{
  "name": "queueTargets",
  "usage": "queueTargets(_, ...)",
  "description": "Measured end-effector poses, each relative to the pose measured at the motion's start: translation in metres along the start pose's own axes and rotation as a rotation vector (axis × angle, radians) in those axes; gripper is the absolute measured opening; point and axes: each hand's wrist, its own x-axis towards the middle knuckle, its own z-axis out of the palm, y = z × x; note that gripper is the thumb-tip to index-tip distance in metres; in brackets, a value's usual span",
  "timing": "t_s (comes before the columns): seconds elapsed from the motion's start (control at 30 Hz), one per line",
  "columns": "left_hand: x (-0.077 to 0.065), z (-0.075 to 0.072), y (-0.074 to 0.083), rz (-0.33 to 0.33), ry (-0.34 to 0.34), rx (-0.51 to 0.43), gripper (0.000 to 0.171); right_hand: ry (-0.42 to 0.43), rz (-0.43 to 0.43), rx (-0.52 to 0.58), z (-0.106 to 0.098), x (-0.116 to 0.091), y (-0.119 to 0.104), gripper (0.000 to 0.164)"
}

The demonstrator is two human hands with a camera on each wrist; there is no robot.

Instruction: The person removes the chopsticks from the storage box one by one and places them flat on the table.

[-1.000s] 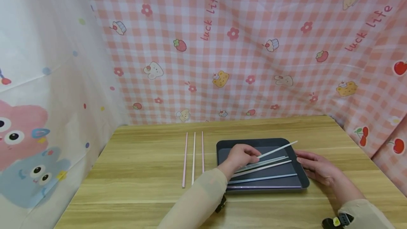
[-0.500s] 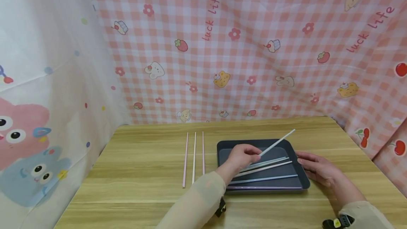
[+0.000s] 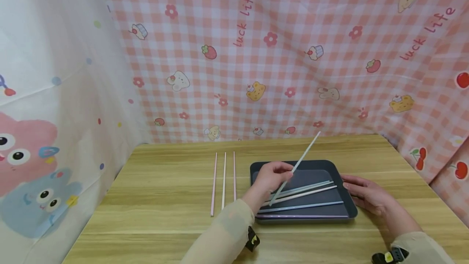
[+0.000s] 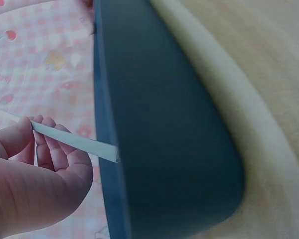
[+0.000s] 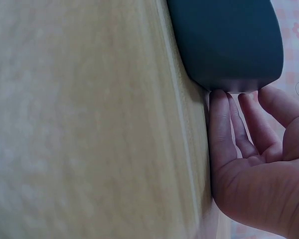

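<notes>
Between thumb and fingers my left hand (image 3: 269,180) pinches a pale chopstick (image 3: 305,154) above the dark grey baking tray (image 3: 311,164). The chopstick slants, its far end up past the tray's back rim. In the left wrist view, the held chopstick (image 4: 72,139) shows its squared end beside the tray's side. Several chopsticks lie in the tray, including a blue one (image 3: 304,206) and a purple one (image 3: 304,216); my left hand and forearm hide part of the tray. My right hand (image 5: 259,174) touches the tray's right end with its fingertips and thumb, fingers mostly extended.
Left of the tray, three chopsticks lie side by side on the wooden table (image 3: 165,199): a pink one (image 3: 213,184), a whitish one (image 3: 224,180) and another pink one (image 3: 234,174). A checked curtain (image 3: 227,72) hangs behind.
My left hand has lifted the pale chopstick and turned it from nearly level to a steeper slant, shifting slightly left. The right hand stays at the tray's end.
</notes>
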Motion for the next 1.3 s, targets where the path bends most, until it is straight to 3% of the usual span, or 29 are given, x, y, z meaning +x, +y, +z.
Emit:
queueTargets(0.33, 0.0, -0.021, 0.008, 0.013, 0.009, -0.218, 0.022, 0.005, -0.001, -0.003, 0.002, 0.001, -0.001, 0.031)
queueTargets(0.7, -0.003, -0.052, 0.016, 0.046, 0.049, -0.371, 0.027, 0.044, 0.022, -0.019, 0.004, 0.001, -0.003, 0.029)
queueTargets(1.03, -0.008, -0.084, 0.008, 0.049, 0.121, -0.382, 0.028, 0.096, 0.047, -0.042, 0.004, 0.0, -0.003, 0.026)
queueTargets(1.3, -0.011, -0.106, -0.002, 0.024, 0.209, -0.39, 0.03, 0.052, 0.018, -0.013, 0.003, 0.0, 0.0, 0.029)
